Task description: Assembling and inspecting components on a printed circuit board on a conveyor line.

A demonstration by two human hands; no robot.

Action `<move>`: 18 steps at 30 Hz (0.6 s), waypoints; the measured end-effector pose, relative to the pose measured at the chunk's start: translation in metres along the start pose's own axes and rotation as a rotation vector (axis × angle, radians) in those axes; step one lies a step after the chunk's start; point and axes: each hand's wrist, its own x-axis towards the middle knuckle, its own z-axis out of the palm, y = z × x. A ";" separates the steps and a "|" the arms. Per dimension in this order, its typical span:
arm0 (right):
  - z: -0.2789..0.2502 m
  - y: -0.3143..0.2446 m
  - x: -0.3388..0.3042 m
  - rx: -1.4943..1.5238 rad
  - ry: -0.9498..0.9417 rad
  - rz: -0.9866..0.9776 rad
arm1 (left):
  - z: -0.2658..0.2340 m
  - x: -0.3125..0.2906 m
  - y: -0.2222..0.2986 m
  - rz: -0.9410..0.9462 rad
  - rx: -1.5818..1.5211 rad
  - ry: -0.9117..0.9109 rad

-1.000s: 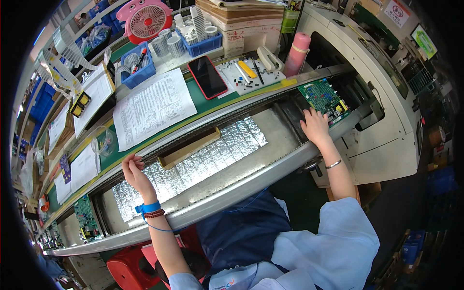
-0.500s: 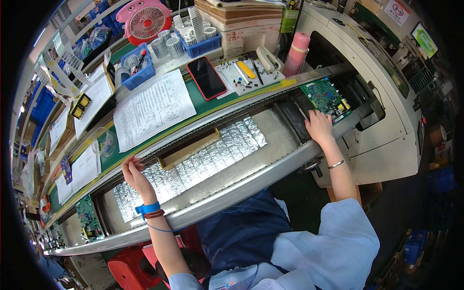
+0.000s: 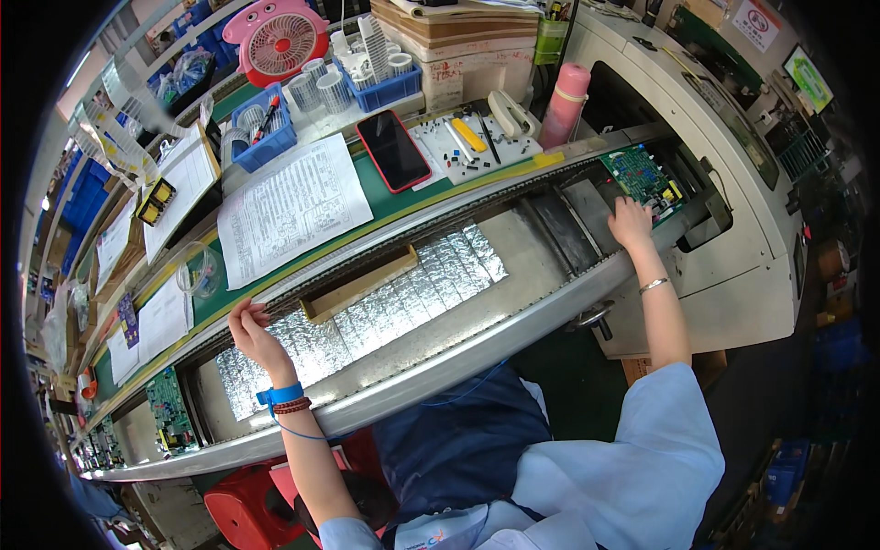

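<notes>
- Our right hand rests flat, grip open, steadying the green circuit board at the machine mouth.
- Our left hand, grip loose and empty, braces on the conveyor rail.

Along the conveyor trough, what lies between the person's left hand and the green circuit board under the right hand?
In the head view, between the left hand and the green circuit board: a flat brown cardboard strip, crinkled silver foil lining, then bare metal trough floor.

A single wide fisheye view from the person's head looks steeply down at the conveyor, close enough that both forearms rise from the lower edge. Beyond the conveyor, the desk curves toward the upper rim.
</notes>
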 end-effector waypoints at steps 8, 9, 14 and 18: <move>0.015 0.048 0.033 -0.113 -0.097 0.120 | -0.024 0.020 0.024 0.065 -0.054 0.220; 0.016 0.051 0.037 -0.114 -0.092 0.136 | -0.034 0.024 0.030 0.069 -0.083 0.276; 0.009 0.051 0.057 -0.191 -0.156 0.186 | -0.130 0.030 0.045 0.164 0.091 0.460; 0.016 0.086 0.061 -0.130 -0.181 0.201 | -0.199 0.027 0.033 0.138 0.277 0.613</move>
